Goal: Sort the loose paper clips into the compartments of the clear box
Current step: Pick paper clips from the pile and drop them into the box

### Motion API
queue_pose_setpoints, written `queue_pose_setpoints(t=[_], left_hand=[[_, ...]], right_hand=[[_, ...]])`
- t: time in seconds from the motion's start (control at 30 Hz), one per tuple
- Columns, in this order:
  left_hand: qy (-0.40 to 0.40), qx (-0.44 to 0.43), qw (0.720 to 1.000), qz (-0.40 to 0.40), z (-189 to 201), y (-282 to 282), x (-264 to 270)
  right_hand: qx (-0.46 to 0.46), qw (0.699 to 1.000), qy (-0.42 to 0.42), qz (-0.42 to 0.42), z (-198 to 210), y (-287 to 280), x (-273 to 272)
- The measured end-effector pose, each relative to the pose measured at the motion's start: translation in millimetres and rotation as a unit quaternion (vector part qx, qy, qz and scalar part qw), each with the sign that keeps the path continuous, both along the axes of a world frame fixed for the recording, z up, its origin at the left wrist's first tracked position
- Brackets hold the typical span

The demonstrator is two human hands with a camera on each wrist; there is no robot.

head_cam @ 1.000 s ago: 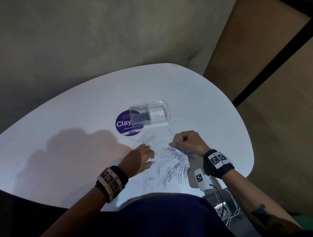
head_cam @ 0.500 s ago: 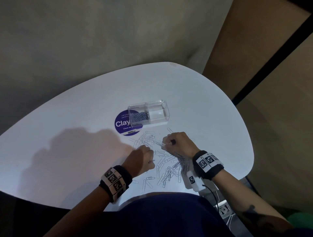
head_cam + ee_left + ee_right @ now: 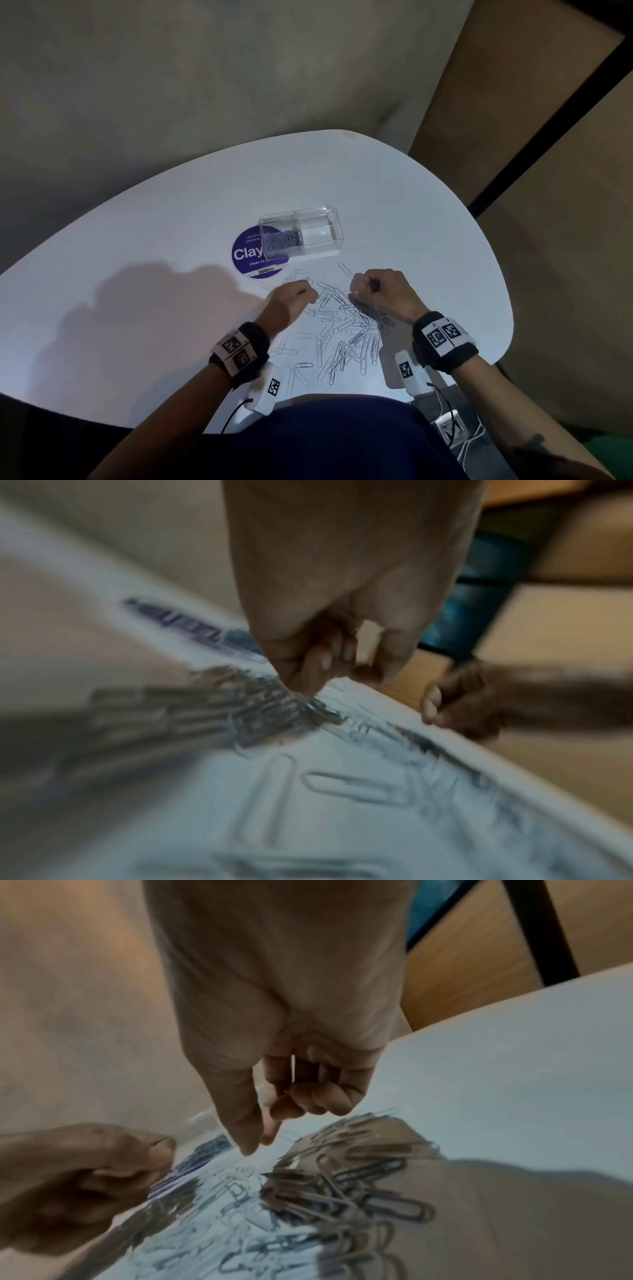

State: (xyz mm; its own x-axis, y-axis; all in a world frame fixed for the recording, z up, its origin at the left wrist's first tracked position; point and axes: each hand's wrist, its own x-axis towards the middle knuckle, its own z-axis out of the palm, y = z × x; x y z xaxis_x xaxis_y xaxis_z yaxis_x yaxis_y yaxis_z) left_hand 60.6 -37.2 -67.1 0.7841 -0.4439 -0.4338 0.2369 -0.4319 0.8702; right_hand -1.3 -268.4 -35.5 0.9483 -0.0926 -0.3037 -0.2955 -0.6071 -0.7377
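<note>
White table (image 3: 394, 192) seen from above. The clear box (image 3: 320, 240) stands past both hands, its left end over a round purple sticker (image 3: 241, 255); the left compartment holds dark paper clips (image 3: 281, 238), the right one shows none. The loose paper clips (image 3: 342, 329) lie scattered between the hands and toward the table's near edge, where two white tagged blocks (image 3: 270, 389) trail cables. The left hand (image 3: 291, 303) is curled with fingertips down among the clips; the wrist view is too blurred to tell whether it holds one. The right hand (image 3: 284, 1085) is curled, with at least one clip tucked under its bent fingers. Bare tabletop spreads far left and right of the box.
</note>
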Motion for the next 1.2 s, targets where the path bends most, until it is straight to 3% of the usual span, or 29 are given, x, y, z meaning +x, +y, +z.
queue_pose_setpoints(t=[0.07,0.13,0.2,0.27,0.5,0.63,0.7,0.83,0.97,1.2], left_hand=[[-0.152,0.108,0.980,-0.074,-4.4,-5.1,0.7],[-0.264,0.199,0.931,-0.156,-7.7,-10.7,-0.2],[-0.324,0.252,0.890,-0.201,-10.9,-17.6,-1.6],[-0.350,0.275,0.872,-0.206,-11.4,-21.7,-1.3],[-0.312,0.291,0.890,-0.164,-11.1,-25.1,-2.0],[-0.301,0.240,0.906,-0.176,-13.1,-17.8,-2.4],[-0.333,0.205,0.908,-0.148,-11.9,-10.3,-1.9],[-0.418,0.174,0.885,-0.109,-10.4,4.8,-3.1],[-0.396,0.214,0.885,-0.119,-10.6,2.7,-8.9],[-0.335,0.287,0.885,-0.150,-6.5,-10.1,-10.2]], right_hand=[[-0.039,0.999,-0.001,0.029,-3.3,1.0,-2.0],[-0.073,0.996,0.005,0.049,-7.0,3.7,-3.4],[-0.110,0.993,0.015,0.051,-8.9,5.3,-3.7],[-0.136,0.990,0.022,0.040,-10.4,6.3,-4.4],[-0.120,0.992,0.025,0.026,-12.8,8.0,-6.6],[-0.063,0.998,0.019,0.002,-8.8,5.0,-6.4],[-0.042,0.999,0.022,-0.017,-4.5,2.8,-6.1],[-0.011,0.999,0.010,-0.038,2.4,-4.0,-6.5],[-0.009,0.999,0.003,-0.034,2.9,-7.4,-2.9],[-0.086,0.996,0.009,-0.013,-9.1,-15.2,-0.6]])
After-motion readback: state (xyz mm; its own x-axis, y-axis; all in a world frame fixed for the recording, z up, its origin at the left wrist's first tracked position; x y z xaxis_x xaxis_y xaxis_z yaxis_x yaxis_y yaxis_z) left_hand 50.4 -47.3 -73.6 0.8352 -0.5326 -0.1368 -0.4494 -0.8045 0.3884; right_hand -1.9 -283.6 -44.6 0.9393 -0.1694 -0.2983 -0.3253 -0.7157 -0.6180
